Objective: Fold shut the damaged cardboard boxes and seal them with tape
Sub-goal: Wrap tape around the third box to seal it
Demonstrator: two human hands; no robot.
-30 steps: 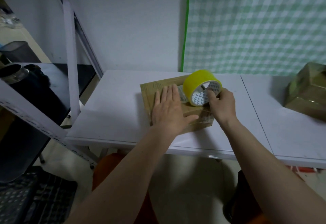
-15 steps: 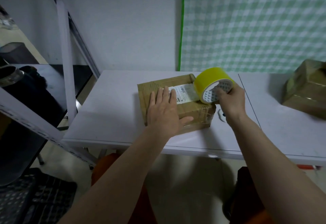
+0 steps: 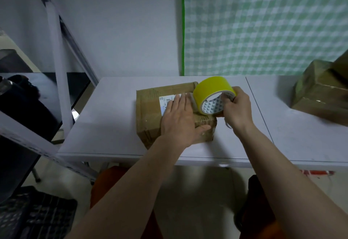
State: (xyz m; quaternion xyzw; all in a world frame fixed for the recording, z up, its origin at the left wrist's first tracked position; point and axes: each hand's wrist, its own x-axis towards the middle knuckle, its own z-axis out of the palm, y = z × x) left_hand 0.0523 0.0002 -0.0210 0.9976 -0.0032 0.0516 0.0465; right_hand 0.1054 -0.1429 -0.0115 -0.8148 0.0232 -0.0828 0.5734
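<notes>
On the white counter, the cardboard box lies flaps closed. Left hand rests flat on the box top, fingers straight and together, covering part of the label. Right hand grips the yellow tape roll at the box's far right corner, fingers curled through its core.

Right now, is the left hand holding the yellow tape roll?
No, the left hand lies flat on the cardboard box; the right hand grips the yellow tape roll.

Second box cropped at right edge (label print under left hand)
</notes>
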